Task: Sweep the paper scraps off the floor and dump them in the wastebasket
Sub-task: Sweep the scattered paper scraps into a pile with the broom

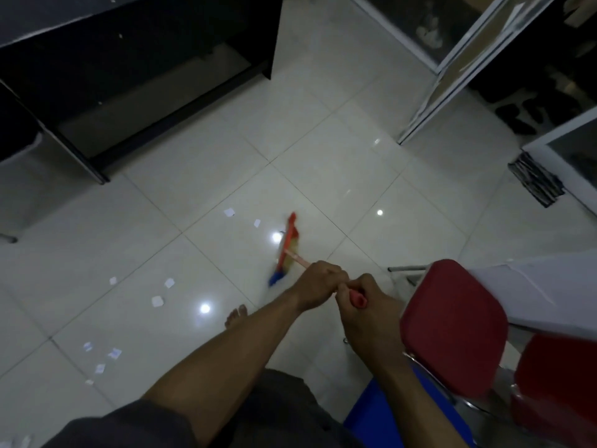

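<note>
The floor (pixel 323 140) lies open from the centre toward 12 o'clock. A black desk (pixel 145 76) blocks 10 o'clock, and a red chair (pixel 452 324) stands close at 4 o'clock.

- Head view: my one wide-angle camera, worn on the head, faces forward and down at the floor (pixel 323 163).
- Nearest: left hand (pixel 318 282), right hand (pixel 366 305), low centre.

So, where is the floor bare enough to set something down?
Bare tiles lie between the black desk, the glass door and the broom, also right of the broom. Its left holds paper scraps; the red chair crowds the near right.
</note>
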